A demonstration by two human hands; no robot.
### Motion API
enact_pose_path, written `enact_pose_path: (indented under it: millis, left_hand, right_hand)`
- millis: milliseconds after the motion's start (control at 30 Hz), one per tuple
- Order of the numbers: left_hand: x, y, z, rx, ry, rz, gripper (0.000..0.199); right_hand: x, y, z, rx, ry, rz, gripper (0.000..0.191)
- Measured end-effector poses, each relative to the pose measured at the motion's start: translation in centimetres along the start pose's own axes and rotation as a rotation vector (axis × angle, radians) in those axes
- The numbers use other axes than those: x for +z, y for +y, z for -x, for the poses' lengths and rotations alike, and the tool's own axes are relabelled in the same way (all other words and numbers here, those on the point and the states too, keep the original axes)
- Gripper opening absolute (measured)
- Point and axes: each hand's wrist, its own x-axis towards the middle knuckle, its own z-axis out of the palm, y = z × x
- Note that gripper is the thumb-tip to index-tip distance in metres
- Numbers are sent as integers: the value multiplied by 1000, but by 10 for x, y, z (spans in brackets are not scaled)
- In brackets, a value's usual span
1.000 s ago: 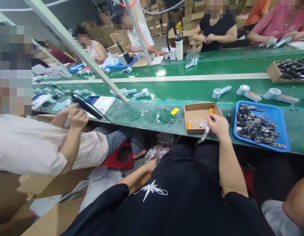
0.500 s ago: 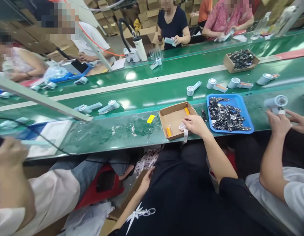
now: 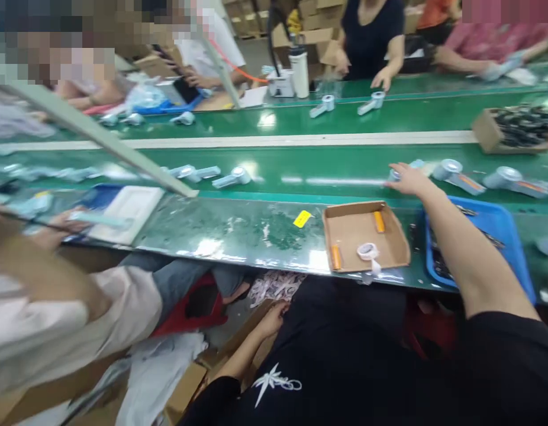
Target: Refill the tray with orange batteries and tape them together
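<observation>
Fingers spread, the right hand (image 3: 407, 179) partly covered a blue fan (image 3: 417, 164). The left hand (image 3: 274, 319) (grip unclear) lay low.

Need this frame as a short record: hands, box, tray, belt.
right hand: stretched over the tray, fingers at a light-blue device; grip unclear
left hand: low beside the lap; grip unclear
box: open, on the bench; holds a white roll and two orange pieces
tray: blue, right of the box; dark parts inside, partly hidden by the forearm
belt: green, beyond the bench; carries several light-blue devices
</observation>
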Motion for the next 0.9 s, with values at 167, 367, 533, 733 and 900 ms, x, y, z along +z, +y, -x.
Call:
enact_pose_path:
  millis: [167,367,533,733,900]
  left_hand:
    - [-74,-12,22,94,63,114,30]
    - [-286,24,-11,111,869,104,44]
    - [-405,52,-78,-112,1156,-2,76]
    - [-381,54,-67,33,1080,-161,47]
    - [-273,38,-5,256,848,-366,77]
  right_hand:
    - [4,3,-22,-16,-41,107,56]
    - [-9,-49,-22,-312,26,26,53]
    - [-8,-117,-15,-525,42,-120,57]
    - [-19,-156,39,-631,21,-185,54]
    - [-18,-194,85,-791,-19,-267,63]
